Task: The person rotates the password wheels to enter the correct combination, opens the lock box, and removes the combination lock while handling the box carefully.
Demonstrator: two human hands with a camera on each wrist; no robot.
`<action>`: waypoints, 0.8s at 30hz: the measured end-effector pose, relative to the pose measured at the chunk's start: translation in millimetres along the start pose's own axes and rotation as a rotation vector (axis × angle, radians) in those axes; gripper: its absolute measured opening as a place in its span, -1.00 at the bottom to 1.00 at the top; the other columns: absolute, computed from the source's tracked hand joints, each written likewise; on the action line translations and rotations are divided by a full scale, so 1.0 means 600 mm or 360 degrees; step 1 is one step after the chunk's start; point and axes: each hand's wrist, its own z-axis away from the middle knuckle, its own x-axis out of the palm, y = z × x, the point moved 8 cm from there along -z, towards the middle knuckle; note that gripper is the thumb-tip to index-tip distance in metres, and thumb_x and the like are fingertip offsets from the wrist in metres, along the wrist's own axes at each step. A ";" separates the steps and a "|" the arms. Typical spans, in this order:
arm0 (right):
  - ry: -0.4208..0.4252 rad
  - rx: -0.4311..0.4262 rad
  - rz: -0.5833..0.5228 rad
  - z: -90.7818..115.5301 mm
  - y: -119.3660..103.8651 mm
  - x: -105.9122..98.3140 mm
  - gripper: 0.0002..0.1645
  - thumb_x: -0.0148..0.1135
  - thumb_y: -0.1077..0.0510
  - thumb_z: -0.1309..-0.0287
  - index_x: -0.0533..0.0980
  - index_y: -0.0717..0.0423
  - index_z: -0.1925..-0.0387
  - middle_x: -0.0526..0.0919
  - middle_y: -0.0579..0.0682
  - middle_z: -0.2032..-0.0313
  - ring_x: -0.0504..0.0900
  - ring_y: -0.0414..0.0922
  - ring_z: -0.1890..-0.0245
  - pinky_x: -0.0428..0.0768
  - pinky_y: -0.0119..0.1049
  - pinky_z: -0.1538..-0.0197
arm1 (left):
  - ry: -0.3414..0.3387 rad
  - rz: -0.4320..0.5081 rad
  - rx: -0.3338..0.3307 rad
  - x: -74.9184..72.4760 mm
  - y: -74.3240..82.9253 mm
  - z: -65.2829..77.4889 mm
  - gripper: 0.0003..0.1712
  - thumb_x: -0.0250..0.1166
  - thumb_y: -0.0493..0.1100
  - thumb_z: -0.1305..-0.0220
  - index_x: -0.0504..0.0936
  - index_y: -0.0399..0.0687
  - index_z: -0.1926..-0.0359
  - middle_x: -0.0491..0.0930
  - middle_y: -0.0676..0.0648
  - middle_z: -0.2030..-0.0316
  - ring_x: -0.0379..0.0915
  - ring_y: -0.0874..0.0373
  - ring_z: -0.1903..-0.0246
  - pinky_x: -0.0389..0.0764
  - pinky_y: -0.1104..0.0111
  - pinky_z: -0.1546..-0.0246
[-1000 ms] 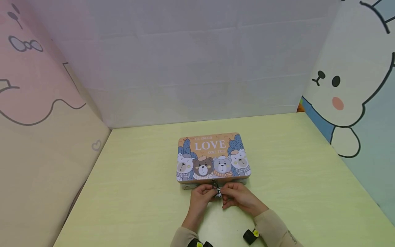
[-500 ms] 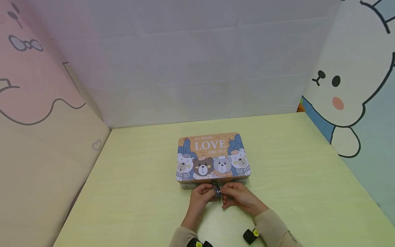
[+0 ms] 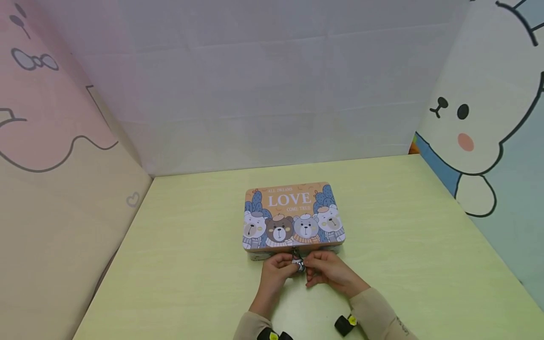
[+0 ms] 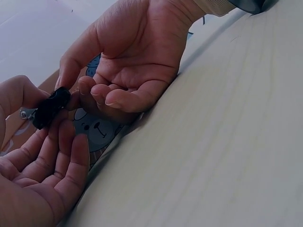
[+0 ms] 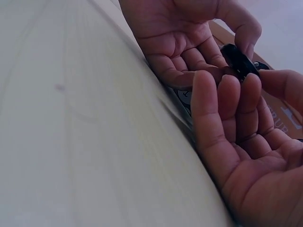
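Observation:
A tin box point(image 3: 293, 216) with bears and the word LOVE on its lid sits closed on the table. At the middle of its front side hangs a small padlock point(image 3: 300, 265), which looks dark in the left wrist view. My left hand point(image 3: 275, 278) pinches the padlock from the left between thumb and fingers. From the other side, the thumb and forefinger of my right hand point(image 3: 333, 272) pinch it too. The right hand's other fingers point(image 5: 208, 111) are loosely bent beneath it. A metal clasp point(image 4: 26, 113) shows beside the padlock, partly hidden by the left hand.
The pale yellow-green table point(image 3: 191, 245) surrounds the box. A white sheet point(image 3: 272, 94) rises behind it, and cartoon-printed panels point(image 3: 467, 108) flank both sides. Black straps point(image 3: 345, 326) with yellow marks are at the wrists.
Both hands keep their places at the box front. The padlock between them shifts slightly, its shiny face looking bluish half a second ago and paler now. The box stays still.

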 end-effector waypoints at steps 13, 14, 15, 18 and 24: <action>0.0019 0.0008 0.0003 0.001 0.002 0.000 -0.80 0.06 0.31 -0.33 0.53 0.09 0.41 0.55 -0.04 0.51 0.57 -0.21 0.48 0.72 -0.26 0.31 | 0.0053 -0.0043 -0.0002 -0.003 -0.002 0.002 -0.80 0.33 -0.45 -0.02 0.62 -0.56 0.29 0.70 -0.10 0.45 0.57 0.30 0.51 0.58 0.50 0.48; 0.0021 0.0008 0.0004 0.001 0.002 0.000 -0.80 0.07 0.31 -0.33 0.53 0.09 0.41 0.55 -0.04 0.51 0.57 -0.21 0.48 0.72 -0.26 0.31 | 0.0057 -0.0043 -0.0008 -0.002 -0.002 0.002 -0.81 0.33 -0.45 -0.02 0.62 -0.56 0.30 0.70 -0.11 0.45 0.57 0.30 0.51 0.58 0.50 0.48; 0.0022 0.0007 0.0004 0.001 0.002 0.000 -0.80 0.07 0.32 -0.33 0.54 0.09 0.41 0.55 -0.04 0.51 0.57 -0.21 0.48 0.72 -0.26 0.31 | 0.0059 -0.0042 -0.0011 -0.002 -0.002 0.002 -0.81 0.33 -0.45 -0.02 0.62 -0.55 0.30 0.70 -0.11 0.44 0.57 0.30 0.51 0.58 0.50 0.48; 0.0025 0.0000 0.0007 0.001 0.003 0.001 -0.79 0.07 0.32 -0.32 0.54 0.08 0.42 0.55 -0.04 0.52 0.57 -0.21 0.48 0.72 -0.26 0.31 | 0.0062 -0.0034 -0.0007 -0.002 -0.001 0.002 -0.82 0.33 -0.45 -0.03 0.62 -0.56 0.31 0.71 -0.12 0.43 0.58 0.29 0.51 0.59 0.50 0.47; 0.0015 -0.0022 0.0014 0.000 0.001 0.000 -0.78 0.06 0.32 -0.33 0.54 0.08 0.42 0.55 -0.04 0.51 0.57 -0.21 0.47 0.72 -0.25 0.30 | 0.0056 0.0007 0.0001 -0.001 -0.002 0.002 -0.82 0.31 -0.46 -0.06 0.61 -0.57 0.30 0.71 -0.14 0.42 0.59 0.27 0.50 0.63 0.47 0.46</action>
